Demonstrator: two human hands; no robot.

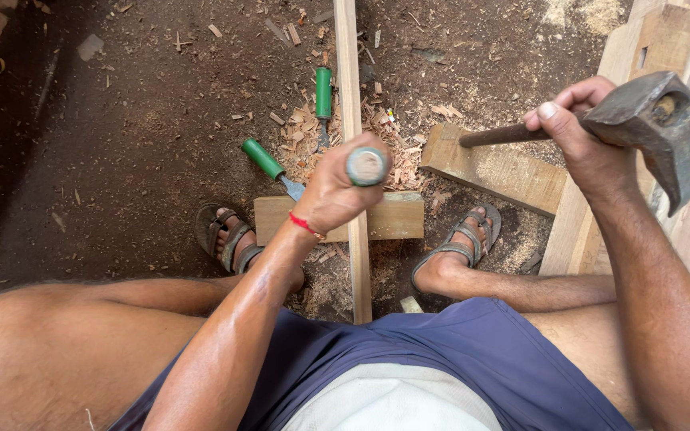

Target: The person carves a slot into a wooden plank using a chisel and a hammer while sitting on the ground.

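Two hands are busy: the left hand grips a chisel upright over the long wooden strip; the right hand clasps the hammer handle, raised. That iron head looks heavy; the wood stiff.

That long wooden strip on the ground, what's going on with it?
A seated person works on the long wooden strip, which lies over a short block between their sandalled feet. The left hand grips a chisel upright over the strip; the right hand holds a heavy hammer raised off to the side. Two green-handled chisels and wood chips lie on the dirt floor.
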